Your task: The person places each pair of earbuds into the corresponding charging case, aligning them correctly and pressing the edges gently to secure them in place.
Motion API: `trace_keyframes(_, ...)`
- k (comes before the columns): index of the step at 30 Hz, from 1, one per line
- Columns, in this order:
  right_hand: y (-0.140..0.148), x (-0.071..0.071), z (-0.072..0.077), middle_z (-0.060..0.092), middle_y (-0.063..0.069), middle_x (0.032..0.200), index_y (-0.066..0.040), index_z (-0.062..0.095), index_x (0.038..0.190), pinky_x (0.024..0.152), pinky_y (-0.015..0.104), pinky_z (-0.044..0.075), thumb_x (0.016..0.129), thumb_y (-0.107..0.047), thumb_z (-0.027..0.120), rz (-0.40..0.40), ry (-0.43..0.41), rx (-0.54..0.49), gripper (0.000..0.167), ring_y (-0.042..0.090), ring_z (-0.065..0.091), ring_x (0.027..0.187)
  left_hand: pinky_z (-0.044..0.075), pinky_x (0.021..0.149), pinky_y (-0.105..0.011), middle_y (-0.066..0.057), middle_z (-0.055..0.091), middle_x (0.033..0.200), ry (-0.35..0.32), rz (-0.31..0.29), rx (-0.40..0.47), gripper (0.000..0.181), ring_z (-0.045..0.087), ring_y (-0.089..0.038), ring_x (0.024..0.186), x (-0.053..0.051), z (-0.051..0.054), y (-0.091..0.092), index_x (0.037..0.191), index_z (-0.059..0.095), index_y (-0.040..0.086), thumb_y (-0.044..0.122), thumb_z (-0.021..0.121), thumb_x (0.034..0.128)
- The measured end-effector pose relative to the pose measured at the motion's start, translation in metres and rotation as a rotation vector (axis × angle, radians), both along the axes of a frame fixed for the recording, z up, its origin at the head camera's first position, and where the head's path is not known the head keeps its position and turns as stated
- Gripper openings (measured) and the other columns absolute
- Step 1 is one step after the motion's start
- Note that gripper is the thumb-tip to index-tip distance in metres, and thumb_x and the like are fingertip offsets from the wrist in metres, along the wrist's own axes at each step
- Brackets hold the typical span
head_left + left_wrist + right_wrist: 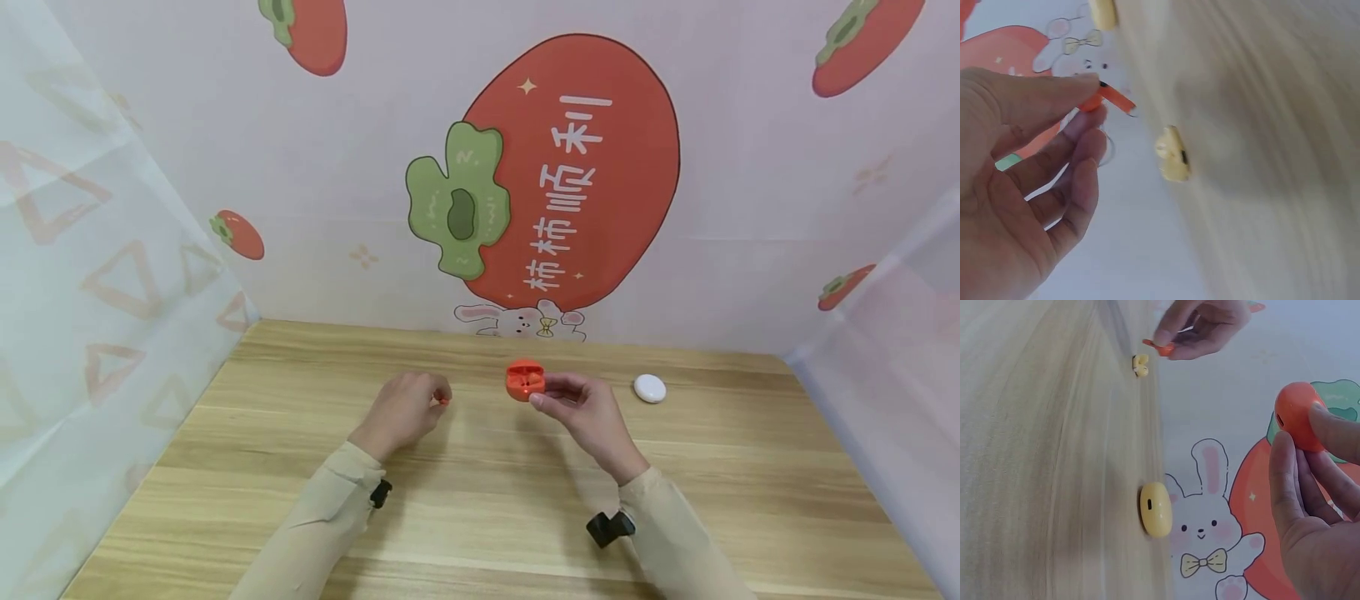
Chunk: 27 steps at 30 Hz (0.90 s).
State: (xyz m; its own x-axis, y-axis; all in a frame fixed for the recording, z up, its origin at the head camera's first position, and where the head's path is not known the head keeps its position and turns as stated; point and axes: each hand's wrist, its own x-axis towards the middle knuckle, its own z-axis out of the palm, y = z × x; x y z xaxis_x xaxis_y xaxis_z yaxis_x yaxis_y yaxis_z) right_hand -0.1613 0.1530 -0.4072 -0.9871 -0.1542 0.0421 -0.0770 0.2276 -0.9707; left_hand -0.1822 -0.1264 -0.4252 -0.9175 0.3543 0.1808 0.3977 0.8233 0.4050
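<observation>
My left hand (pixel 405 411) pinches an orange earbud (pixel 1117 99) between thumb and fingertips, its stem sticking out past them. In the head view only a bit of that earbud shows. My right hand (pixel 592 414) holds an orange earbud case (pixel 525 382) raised above the table, thumb on one side and fingers on the other. Its lid stands up, with the inside facing the head camera; what sits in it is too small to tell. From the right wrist view, the back of this case (pixel 1297 415) is seen, with a dark slot.
A pair of yellow earbuds (pixel 1140 365) lies on the table near the left hand. A yellow case (pixel 1157 509) stands by the wall; neither shows in the head view. A white round case (pixel 649 388) lies right of my right hand. Printed cloth walls (pixel 360 200) border the table (pixel 480 517).
</observation>
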Motion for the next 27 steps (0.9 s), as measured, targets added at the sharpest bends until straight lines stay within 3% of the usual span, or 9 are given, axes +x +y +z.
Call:
trace_keyframes(7, -0.001, 0.000, 0.001, 0.069, 0.016, 0.111, 0.003, 0.069, 0.120, 0.084, 0.027, 0.058, 0.088, -0.009, 0.081, 0.005, -0.020, -0.033, 0.037, 0.025, 0.067, 0.100, 0.053, 0.073, -0.031, 0.009, 0.068, 0.084, 0.002, -0.043, 0.241, 0.008, 0.063, -0.012, 0.080, 0.006, 0.026, 0.009, 0.089, 0.074, 0.015, 0.009, 0.080, 0.0870)
trace_keyframes(15, -0.003, -0.001, 0.000, 0.070, 0.016, 0.110, 0.002, 0.070, 0.119, 0.083, 0.029, 0.058, 0.087, -0.008, 0.081, 0.012, -0.023, -0.039, 0.035, 0.025, 0.068, 0.097, 0.055, 0.073, -0.032, 0.010, 0.070, 0.082, -0.045, -0.092, 0.497, 0.007, 0.064, -0.009, 0.081, 0.012, 0.052, 0.019, 0.096, 0.076, 0.010, 0.011, 0.079, 0.0896)
trace_keyframes(21, -0.002, 0.000, -0.001, 0.070, 0.015, 0.110, 0.001, 0.071, 0.119, 0.083, 0.030, 0.059, 0.087, -0.008, 0.081, 0.032, -0.004, -0.023, 0.034, 0.027, 0.068, 0.097, 0.056, 0.073, -0.033, 0.007, 0.072, 0.085, -0.075, -0.116, 0.622, 0.010, 0.065, -0.012, 0.081, 0.014, 0.060, 0.028, 0.097, 0.078, 0.010, 0.012, 0.081, 0.0877)
trace_keyframes(27, -0.001, 0.000, -0.001, 0.070, 0.015, 0.110, 0.002, 0.071, 0.118, 0.083, 0.030, 0.059, 0.088, -0.008, 0.080, 0.053, 0.013, -0.018, 0.033, 0.027, 0.069, 0.098, 0.056, 0.072, -0.034, 0.005, 0.073, 0.085, -0.083, -0.111, 0.657, 0.010, 0.065, -0.014, 0.079, 0.013, 0.059, 0.036, 0.096, 0.079, 0.010, 0.012, 0.082, 0.0865)
